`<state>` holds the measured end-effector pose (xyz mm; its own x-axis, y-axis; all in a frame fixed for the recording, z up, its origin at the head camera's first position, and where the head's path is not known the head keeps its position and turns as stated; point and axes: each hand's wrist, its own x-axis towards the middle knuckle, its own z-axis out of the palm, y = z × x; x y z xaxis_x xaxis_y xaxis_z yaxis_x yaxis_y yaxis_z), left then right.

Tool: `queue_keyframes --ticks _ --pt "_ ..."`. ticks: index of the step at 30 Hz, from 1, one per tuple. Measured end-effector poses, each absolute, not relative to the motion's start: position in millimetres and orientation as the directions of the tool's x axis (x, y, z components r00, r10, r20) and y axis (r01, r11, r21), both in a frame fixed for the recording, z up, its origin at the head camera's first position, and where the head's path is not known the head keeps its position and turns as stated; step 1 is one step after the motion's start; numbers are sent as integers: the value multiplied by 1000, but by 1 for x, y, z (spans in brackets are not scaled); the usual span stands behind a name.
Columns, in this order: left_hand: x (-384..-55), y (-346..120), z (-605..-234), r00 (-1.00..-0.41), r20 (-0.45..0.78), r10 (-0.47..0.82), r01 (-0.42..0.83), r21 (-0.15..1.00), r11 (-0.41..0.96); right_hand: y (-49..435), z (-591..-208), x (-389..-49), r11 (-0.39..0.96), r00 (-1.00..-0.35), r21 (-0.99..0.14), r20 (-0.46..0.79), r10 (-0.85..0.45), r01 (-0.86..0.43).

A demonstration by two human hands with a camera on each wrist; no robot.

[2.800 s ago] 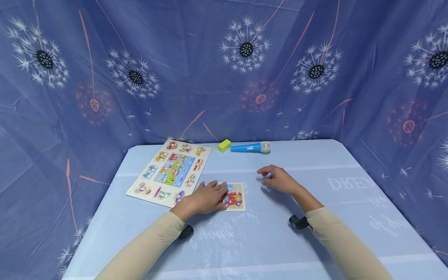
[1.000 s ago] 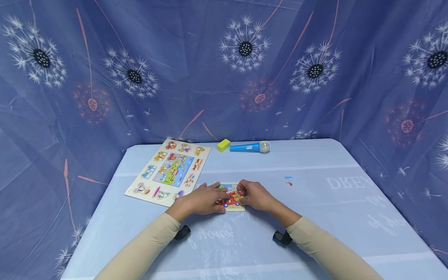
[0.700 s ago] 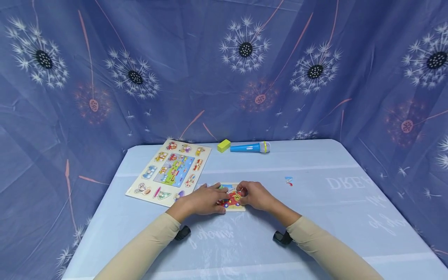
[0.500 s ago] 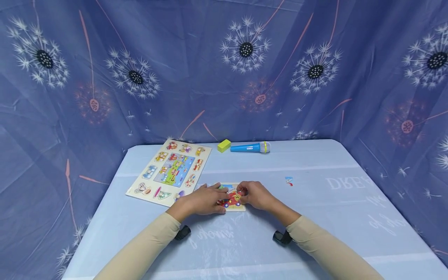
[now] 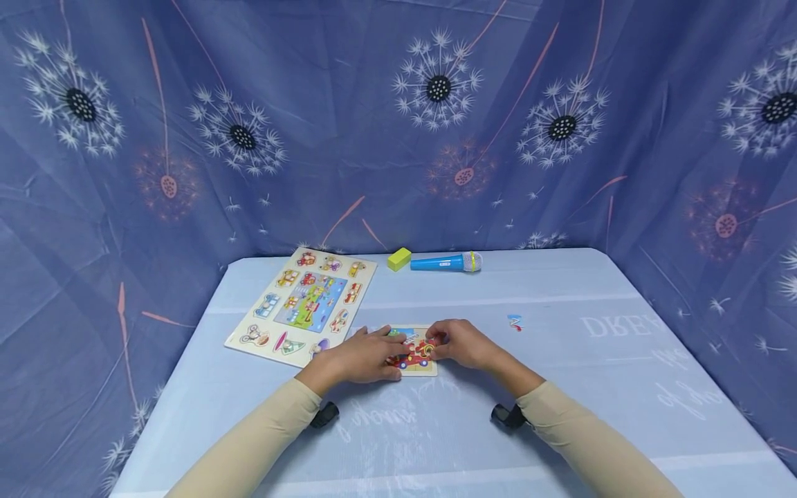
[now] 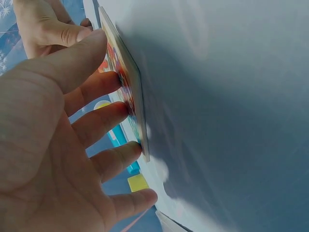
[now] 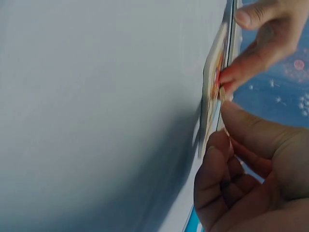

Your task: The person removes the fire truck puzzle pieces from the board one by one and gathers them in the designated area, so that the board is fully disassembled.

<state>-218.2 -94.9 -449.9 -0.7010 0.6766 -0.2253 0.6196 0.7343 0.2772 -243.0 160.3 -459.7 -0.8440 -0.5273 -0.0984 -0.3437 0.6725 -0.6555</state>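
Note:
A small wooden jigsaw puzzle [image 5: 425, 372] with a red vehicle picture lies on the table in the head view. My left hand [image 5: 367, 356] rests over its left part, fingers fairly straight and fingertips touching the puzzle, as the left wrist view shows. At its right side my right hand [image 5: 463, 344] pinches a puzzle piece [image 5: 429, 350], red with yellow rings, between thumb and fingers. In the right wrist view this piece [image 7: 222, 94] tilts up from the board, seen edge-on. A loose blue, white and red puzzle piece [image 5: 515, 323] lies to the right.
A larger knob puzzle board [image 5: 261, 346] with several vehicle pieces lies at the left, close to my left hand. Toward the back edge are a yellow-green block [image 5: 399, 259] and a blue toy microphone [image 5: 438, 263]. A blue dandelion-print curtain [image 5: 349, 124] surrounds the table.
My right hand has come left from beside the puzzle, where the loose piece now lies. It now pinches the red-and-yellow piece, shifted slightly up and right. My left hand stays nearly in place.

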Motion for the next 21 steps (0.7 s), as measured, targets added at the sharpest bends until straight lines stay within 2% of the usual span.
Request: queue_keyframes --ticks 12,19,21 --pt "-218 -97 -450 -694 -222 685 631 270 727 214 -456 -250 583 -797 -760 -149 -586 -287" --pt "-217 -97 -450 -692 -222 687 632 274 725 277 -454 -258 556 -778 -799 -194 -598 -228" --pt "-217 -97 -451 -691 -223 687 633 271 725 297 -455 -260 564 -795 -799 -199 -574 -208"
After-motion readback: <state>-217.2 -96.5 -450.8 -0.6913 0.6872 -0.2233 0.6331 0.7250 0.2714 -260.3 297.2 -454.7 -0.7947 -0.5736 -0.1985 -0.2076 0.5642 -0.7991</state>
